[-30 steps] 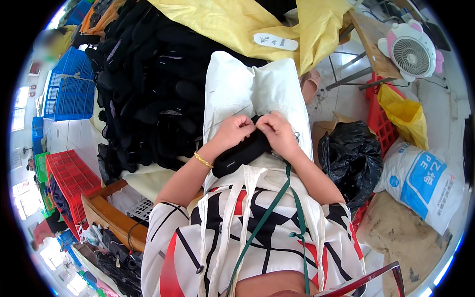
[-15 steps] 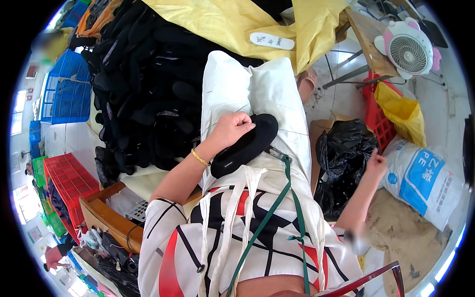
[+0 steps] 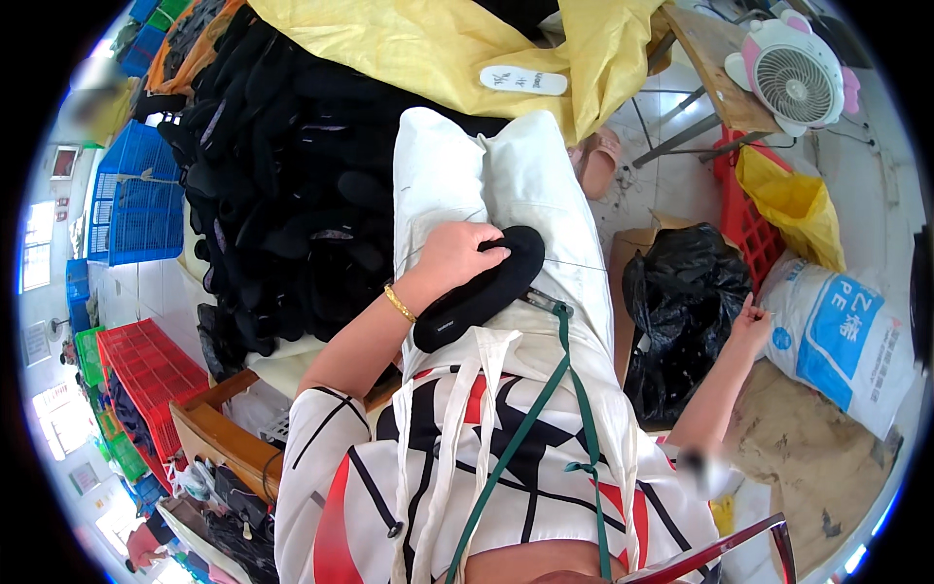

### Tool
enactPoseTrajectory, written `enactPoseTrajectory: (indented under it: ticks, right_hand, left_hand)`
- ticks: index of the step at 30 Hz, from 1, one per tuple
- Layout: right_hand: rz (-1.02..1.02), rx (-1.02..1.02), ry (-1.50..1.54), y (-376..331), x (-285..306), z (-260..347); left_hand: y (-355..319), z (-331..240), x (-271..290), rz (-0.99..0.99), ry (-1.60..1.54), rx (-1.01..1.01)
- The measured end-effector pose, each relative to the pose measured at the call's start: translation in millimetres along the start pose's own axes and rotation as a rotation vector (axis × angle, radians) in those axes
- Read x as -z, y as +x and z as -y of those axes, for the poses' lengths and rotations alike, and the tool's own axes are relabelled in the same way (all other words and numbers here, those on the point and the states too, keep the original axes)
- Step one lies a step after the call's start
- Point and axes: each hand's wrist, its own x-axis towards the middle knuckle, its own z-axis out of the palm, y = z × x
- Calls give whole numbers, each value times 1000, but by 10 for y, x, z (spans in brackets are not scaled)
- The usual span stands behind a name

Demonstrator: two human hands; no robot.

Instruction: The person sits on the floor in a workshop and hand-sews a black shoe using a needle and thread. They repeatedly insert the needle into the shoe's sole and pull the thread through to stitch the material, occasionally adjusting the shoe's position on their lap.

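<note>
A black cloth shoe (image 3: 467,310) lies slantwise on the white cloth (image 3: 443,161) over my lap. My left hand (image 3: 459,255) is closed on its upper edge, thumb and fingers pressed together. From the shoe a thin dark thread (image 3: 579,265) runs taut to the right. Out past the black plastic bag, my right hand (image 3: 749,329) is raised in a pinch, in line with that thread. The thread's far end is lost against the dark bag, and any needle is too small to see. Beside the shoe rests a small metal tool (image 3: 541,298) on a green ribbon (image 3: 530,404).
Many black shoes (image 3: 302,195) are heaped at the left. A yellow sheet (image 3: 409,39) with a white insole (image 3: 523,80) lies ahead. At right are a black plastic bag (image 3: 681,321), a white sack (image 3: 842,341), a red crate (image 3: 744,214) and a fan (image 3: 793,83).
My right hand has shifted slightly outward to the right. The left hand keeps its grip on the shoe, which lies as before. The surroundings have swung slightly in view.
</note>
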Motion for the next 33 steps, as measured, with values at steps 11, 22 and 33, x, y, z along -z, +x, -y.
enactPoseTrajectory:
  ticks: [11, 22, 33]
  right_hand:
    - [-235, 819, -471, 143, 290, 1347]
    - [1243, 383, -1157, -2770, -961, -924]
    - [1747, 661, -939, -3710, -1138, -1204]
  left_hand:
    - [4, 36, -70, -146, 31, -152]
    - [-47, -221, 202, -76, -171, -21]
    - [-95, -340, -102, 123, -223, 229]
